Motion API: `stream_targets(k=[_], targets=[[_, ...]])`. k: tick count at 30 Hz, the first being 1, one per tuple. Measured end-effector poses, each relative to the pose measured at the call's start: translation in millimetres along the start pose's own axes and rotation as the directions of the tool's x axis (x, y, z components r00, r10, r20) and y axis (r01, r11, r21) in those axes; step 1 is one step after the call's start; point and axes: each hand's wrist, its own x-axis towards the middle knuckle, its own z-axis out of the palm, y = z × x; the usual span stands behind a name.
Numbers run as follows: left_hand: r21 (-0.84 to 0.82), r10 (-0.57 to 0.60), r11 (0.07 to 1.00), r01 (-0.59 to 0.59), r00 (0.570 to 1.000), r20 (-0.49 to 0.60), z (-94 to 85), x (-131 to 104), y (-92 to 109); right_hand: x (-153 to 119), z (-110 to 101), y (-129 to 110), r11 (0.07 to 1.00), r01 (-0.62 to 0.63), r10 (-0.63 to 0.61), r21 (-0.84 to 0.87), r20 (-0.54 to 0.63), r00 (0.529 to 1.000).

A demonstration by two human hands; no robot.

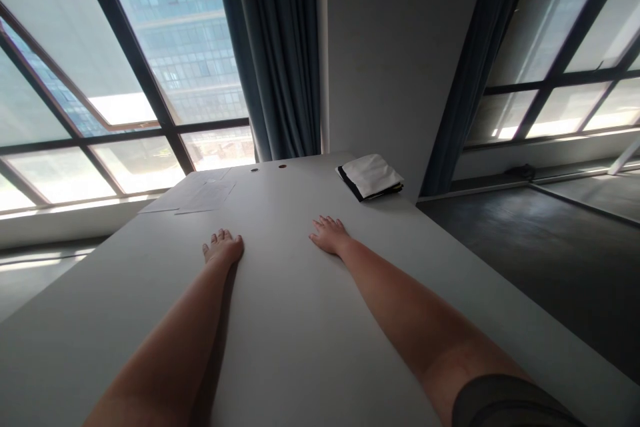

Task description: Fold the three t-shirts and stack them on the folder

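Both grips are spread flat and hold nothing: the left hand (223,247) and right hand (329,235) rest palm-down on the bare pale grey tabletop (280,320). Beyond the right hand, near the far right edge, lies a folded white-and-black cloth (371,177); beyond the left, loose white paper sheets (200,197) near the far left edge.

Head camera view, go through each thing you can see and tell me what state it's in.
left hand: palm down on the table, empty
right hand: flat on the table, fingers spread, empty
table: white, bears both hands
folded cloth: folded, at the far right corner, untouched
paper sheets: lying flat, far left
curtains: drawn aside
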Motion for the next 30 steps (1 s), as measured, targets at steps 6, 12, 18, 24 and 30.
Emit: stream_targets(k=[6, 12, 18, 24, 30], targets=[[-0.021, 0.092, 0.996, -0.091, 0.994, 0.060, 0.3, 20.0, 7.3, 0.8, -1.3, -3.1, 1.000, 0.008, -0.008, -0.011, -0.003, 1.000], [-0.100, 0.203, 0.976, -0.192, 0.972, 0.118, 2.8, 16.0, 4.9, -2.3, -3.6, -3.5, 0.999, 0.005, -0.005, -0.035, 0.006, 1.000], [-0.123, 0.287, 0.954, -0.275, 0.953, 0.096, 5.0, 9.7, 4.2, -1.8, -1.7, -1.4, 0.999, 0.020, -0.021, -0.049, -0.010, 1.000], [-0.137, 0.301, 0.947, -0.289, 0.951, 0.074, 3.8, -1.5, 7.1, -13.2, -4.8, -3.9, 0.997, 0.053, -0.052, -0.052, 0.007, 0.999], [-0.144, 0.315, 0.942, -0.304, 0.947, 0.062, 0.4, -13.6, 9.0, -18.6, -5.5, -6.3, 0.996, 0.058, -0.057, -0.060, 0.014, 0.998]])
